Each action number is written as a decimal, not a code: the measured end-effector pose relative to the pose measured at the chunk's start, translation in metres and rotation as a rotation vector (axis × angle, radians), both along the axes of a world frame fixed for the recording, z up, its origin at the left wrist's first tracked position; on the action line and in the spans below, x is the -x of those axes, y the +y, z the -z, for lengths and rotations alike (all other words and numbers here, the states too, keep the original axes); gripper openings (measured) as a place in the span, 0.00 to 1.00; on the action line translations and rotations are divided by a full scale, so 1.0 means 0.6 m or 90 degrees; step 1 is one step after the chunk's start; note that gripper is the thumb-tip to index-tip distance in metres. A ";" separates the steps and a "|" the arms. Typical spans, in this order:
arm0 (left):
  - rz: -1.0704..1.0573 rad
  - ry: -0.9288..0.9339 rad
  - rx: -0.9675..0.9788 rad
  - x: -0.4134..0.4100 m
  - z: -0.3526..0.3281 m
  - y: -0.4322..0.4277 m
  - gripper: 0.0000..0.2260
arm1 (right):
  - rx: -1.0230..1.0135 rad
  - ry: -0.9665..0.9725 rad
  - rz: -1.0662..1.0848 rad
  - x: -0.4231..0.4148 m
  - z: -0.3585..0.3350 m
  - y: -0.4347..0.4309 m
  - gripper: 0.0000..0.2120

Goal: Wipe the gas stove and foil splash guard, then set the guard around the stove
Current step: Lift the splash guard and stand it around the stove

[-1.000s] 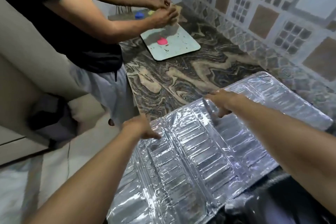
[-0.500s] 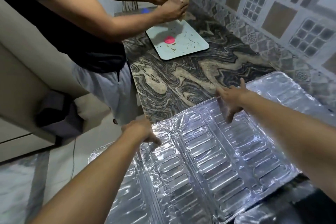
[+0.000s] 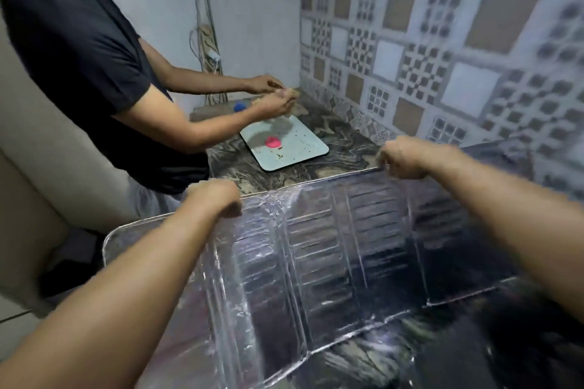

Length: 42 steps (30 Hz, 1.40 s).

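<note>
The foil guard [image 3: 347, 249] stands raised above the worktop [image 3: 316, 172], its top edge pinched by the left hand [image 3: 218, 199] and right hand [image 3: 407, 158]. Best kept level, folding the side panels gently to avoid creasing.

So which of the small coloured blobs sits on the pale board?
The pink one, lying on the pale board. The blue one sits off it, farther back beside the other person's forearm.
</note>
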State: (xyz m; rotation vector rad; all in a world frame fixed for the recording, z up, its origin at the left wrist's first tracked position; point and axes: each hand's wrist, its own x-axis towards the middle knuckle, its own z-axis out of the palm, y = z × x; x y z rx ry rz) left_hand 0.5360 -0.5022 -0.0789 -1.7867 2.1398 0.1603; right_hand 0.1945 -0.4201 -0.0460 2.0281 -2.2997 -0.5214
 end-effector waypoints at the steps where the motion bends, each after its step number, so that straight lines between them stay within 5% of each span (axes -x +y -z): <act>1: 0.011 0.011 0.014 0.004 -0.028 0.004 0.20 | 0.022 -0.010 0.008 0.004 -0.027 0.016 0.14; 4: 0.053 0.058 0.071 0.014 -0.100 0.020 0.13 | 0.111 -0.043 0.045 0.015 -0.092 0.066 0.09; 11: 0.147 0.223 0.237 0.079 -0.226 0.086 0.15 | 0.250 -0.097 0.116 0.025 -0.243 0.230 0.09; 19: 0.292 0.353 0.313 0.221 -0.309 0.169 0.13 | 0.359 -0.009 0.216 0.077 -0.343 0.438 0.13; 42: 0.606 0.501 0.342 0.581 -0.264 0.388 0.11 | 0.342 -0.049 0.491 0.215 -0.291 0.808 0.10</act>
